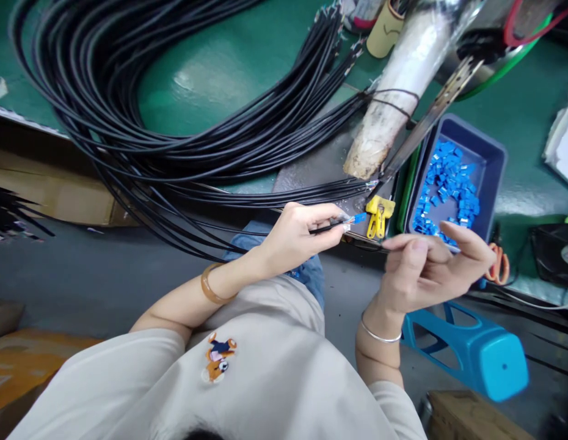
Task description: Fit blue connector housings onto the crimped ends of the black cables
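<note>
- Black cable (330, 227), one end: in the left hand (298, 235), pinched between thumb and fingers near its tip, over the bench edge.
- Blue connector (359, 217), one: at the cable's tip, against fine coloured wires (349, 220); how firmly seated, cannot tell.
- Handling, as judged: grip the jacket close behind the bared wires; keep wires and connector in one straight line; press lightly, since thin strands probably kink; give the trailing cable slack so that its weight does not drag the tip.
- Right hand (424, 266), one: at 4 o'clock from the connector, apart from it; fingers partly curled, forefinger reaching toward 9 o'clock; blurred, so whether it pinches anything small, cannot tell.
- Orientation: connector end points just above 3 o'clock; the tip's long axis runs from there to just below 9 o'clock, nearly level across the view.
- Yellow clip (379, 214), one: at 3 o'clock, just beside the connector.
- Tray (498, 160), one, with loose blue pieces (449, 183): between 2 and 3 o'clock.
- Cable bundle (196, 143), one, black: from 9 to 11 o'clock.
</note>
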Tool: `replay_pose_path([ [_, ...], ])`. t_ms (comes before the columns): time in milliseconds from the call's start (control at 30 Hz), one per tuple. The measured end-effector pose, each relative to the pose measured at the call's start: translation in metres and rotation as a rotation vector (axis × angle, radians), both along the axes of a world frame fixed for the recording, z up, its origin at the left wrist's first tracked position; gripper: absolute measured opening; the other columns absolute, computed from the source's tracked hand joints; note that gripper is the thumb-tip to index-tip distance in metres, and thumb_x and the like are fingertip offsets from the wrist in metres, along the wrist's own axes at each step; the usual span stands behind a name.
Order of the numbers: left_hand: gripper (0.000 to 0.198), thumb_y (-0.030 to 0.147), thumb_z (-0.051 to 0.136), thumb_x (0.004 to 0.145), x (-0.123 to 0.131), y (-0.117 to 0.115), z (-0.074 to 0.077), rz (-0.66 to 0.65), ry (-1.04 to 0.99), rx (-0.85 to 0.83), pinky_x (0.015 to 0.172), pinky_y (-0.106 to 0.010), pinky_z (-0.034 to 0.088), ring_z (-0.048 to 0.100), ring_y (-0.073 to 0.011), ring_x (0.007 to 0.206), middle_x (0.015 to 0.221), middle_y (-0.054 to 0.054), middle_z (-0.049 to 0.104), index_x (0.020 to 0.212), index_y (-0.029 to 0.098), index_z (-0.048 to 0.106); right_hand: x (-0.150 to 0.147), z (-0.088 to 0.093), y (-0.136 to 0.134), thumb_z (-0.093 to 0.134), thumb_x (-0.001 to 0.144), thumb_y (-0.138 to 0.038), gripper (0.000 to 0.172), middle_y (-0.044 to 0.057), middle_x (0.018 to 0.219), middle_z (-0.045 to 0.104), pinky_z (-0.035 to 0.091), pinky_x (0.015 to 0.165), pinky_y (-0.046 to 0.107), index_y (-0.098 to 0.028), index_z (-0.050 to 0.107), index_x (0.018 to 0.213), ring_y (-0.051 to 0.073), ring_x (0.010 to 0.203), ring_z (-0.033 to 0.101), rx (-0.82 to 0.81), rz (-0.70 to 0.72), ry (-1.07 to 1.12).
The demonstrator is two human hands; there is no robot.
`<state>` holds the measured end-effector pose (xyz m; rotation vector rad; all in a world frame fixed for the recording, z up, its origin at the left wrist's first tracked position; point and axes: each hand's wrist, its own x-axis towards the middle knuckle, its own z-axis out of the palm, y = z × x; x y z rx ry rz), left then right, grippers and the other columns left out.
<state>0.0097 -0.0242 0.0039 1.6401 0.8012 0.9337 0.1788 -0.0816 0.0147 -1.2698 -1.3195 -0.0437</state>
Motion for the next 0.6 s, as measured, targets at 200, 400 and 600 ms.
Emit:
replay_pose_path([
  [200, 0.014, 0.017, 0.061, 0.089, 0.006, 0.003, -0.003, 0.064, -0.017, 0.156, 0.055, -0.019, 0.031, 0.037, -0.0049, 0.058, 0.064, 0.003, 0.052, 0.080, 0.010, 0.069, -0.001, -0.013, 0.000, 0.068, 0.089, -0.016, 0.010, 0.004, 0.101, 0.077, 0.066, 0.072, 0.030, -0.020, 0.065, 0.097, 0.019, 0.086, 0.078, -0.175, 0.050, -0.176],
  [400, 0.018, 0.019, 0.059, 0.089, 0.014, 0.007, -0.002, 0.097, -0.012, 0.078, 0.053, -0.020, 0.028, 0.033, -0.0054, 0.056, 0.060, 0.005, 0.041, 0.073, 0.012, 0.063, -0.004, -0.019, 0.006, 0.068, 0.087, -0.014, 0.012, 0.005, 0.106, 0.077, 0.065, 0.080, 0.032, -0.021, 0.064, 0.095, 0.019, 0.095, 0.076, -0.148, 0.077, -0.214],
  [600, 0.016, 0.019, 0.056, 0.090, 0.017, 0.011, 0.004, 0.067, 0.006, -0.034, 0.052, -0.020, 0.024, 0.028, -0.0052, 0.054, 0.058, 0.006, 0.036, 0.077, 0.013, 0.062, -0.007, -0.018, 0.012, 0.070, 0.084, -0.010, 0.018, 0.004, 0.106, 0.078, 0.063, 0.083, 0.031, -0.021, 0.064, 0.097, 0.019, 0.095, 0.077, -0.064, 0.008, -0.344],
])
